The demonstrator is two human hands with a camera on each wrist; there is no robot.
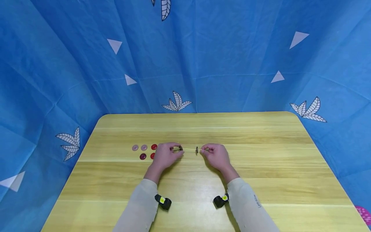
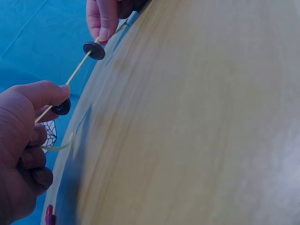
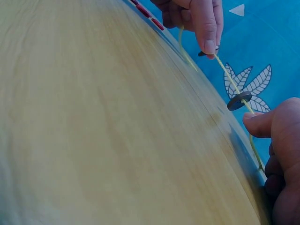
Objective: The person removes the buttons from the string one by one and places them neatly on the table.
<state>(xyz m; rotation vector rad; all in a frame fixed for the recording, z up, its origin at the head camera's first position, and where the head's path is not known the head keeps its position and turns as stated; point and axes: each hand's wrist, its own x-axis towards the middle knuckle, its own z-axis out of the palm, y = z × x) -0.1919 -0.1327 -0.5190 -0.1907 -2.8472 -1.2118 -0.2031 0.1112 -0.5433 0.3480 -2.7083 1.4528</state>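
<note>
A thin yellow string (image 1: pixel 189 149) runs taut between both hands, with two dark round buttons threaded on it. My left hand (image 1: pixel 167 155) pinches one dark button (image 2: pixel 62 107) between thumb and finger, and a loose string end curls below it in the left wrist view. The other dark button (image 3: pixel 239 101) hangs edge-on along the string, close to the right hand's fingertips. My right hand (image 1: pixel 216 157) pinches the string just beyond that button, its tail trailing down in the right wrist view. Both hands are a little above the table.
On the wooden table (image 1: pixel 261 187), left of the left hand, lie two pale mauve buttons (image 1: pixel 135 147), a dark maroon button (image 1: pixel 143 156) and two red buttons (image 1: pixel 154 147), one partly hidden by the hand. A blue patterned curtain (image 1: pixel 226 48) hangs behind the table and along its sides.
</note>
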